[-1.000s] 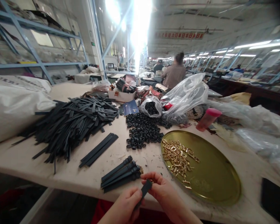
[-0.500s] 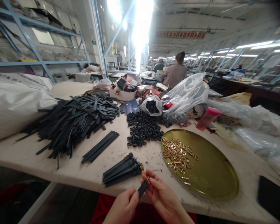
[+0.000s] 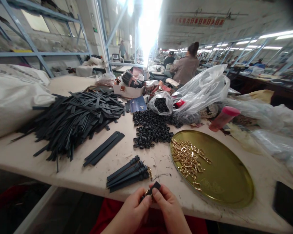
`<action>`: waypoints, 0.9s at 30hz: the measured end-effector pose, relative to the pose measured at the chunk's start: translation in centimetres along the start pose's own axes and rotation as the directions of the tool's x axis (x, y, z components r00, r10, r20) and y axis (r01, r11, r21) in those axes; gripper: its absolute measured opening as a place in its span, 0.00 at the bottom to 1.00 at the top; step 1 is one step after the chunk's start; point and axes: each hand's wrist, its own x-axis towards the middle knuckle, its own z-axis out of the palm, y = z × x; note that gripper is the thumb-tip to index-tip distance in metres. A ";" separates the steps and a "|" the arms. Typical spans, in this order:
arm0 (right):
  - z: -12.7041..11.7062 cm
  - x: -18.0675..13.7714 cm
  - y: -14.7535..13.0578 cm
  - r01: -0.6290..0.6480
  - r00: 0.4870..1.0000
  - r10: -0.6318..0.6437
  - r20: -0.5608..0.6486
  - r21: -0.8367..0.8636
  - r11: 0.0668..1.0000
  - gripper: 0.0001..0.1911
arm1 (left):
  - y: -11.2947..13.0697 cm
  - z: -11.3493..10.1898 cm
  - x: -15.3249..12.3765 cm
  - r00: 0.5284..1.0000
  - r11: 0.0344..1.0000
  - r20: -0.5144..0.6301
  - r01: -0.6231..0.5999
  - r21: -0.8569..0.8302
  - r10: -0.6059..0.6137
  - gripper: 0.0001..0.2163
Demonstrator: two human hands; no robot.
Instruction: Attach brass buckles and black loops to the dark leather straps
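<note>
My left hand [image 3: 134, 208] and my right hand [image 3: 169, 204] meet at the table's front edge, both closed on one short black strap [image 3: 156, 185]. A gold buckle [image 3: 146, 192] shows at the left fingertips, against the strap. My right thumb presses on the strap near its upper end; the rest of it is hidden by my fingers. Just beyond my hands lies a bundle of black straps [image 3: 127, 175] with loops and gold buckles at their right ends. A gold tray [image 3: 224, 182] to the right carries a heap of gold buckles [image 3: 187, 159].
A large pile of black strips [image 3: 75, 120] covers the left, with several separate strips [image 3: 104, 149] before it. Black loops [image 3: 151, 130] lie mid-table, beside plastic bags [image 3: 202, 91]. A pink-lidded jar [image 3: 223, 119] and a dark flat object [image 3: 288, 204] are on the right.
My hands have come together. The strap's end now points up and right under my right thumb, and the buckle shows at my left fingers instead of my right. The view has shifted slightly.
</note>
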 end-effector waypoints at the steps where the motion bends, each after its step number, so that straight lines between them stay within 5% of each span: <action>1: 0.0 0.1 -0.2 -0.013 1.000 0.013 0.006 0.006 1.000 0.17 | 0.0 0.1 0.1 0.998 0.998 0.020 0.054 -0.034 -0.053 0.17; 5: 0.1 0.5 -0.4 -0.030 1.000 0.029 0.009 0.038 0.999 0.13 | 0.4 0.5 0.5 0.991 0.985 0.043 0.135 -0.109 -0.131 0.19; 9: 0.1 0.3 0.0 0.108 0.992 -0.116 -0.044 -0.154 0.982 0.11 | 0.1 0.6 0.9 0.991 0.985 -0.001 0.135 -0.109 -0.136 0.17; 12: -0.2 -0.1 0.4 0.227 0.969 -0.245 -0.006 -0.353 0.908 0.09 | -0.4 0.5 1.0 0.994 0.996 -0.069 0.083 -0.026 -0.084 0.14; 15: -0.5 0.1 0.5 0.216 0.975 -0.216 0.043 -0.382 0.899 0.07 | -0.8 0.3 0.7 0.985 0.989 -0.170 -0.016 0.145 0.041 0.12; 21: -1.2 0.1 0.2 0.138 0.987 -0.096 0.128 -0.372 0.918 0.08 | -0.3 0.4 -0.3 0.994 0.975 -0.095 -0.026 0.220 0.048 0.08; 27: -0.8 -1.5 0.1 0.275 0.961 -0.257 0.106 -0.500 0.821 0.05 | 0.6 0.9 -1.5 0.984 0.931 -0.155 -0.024 0.364 0.086 0.08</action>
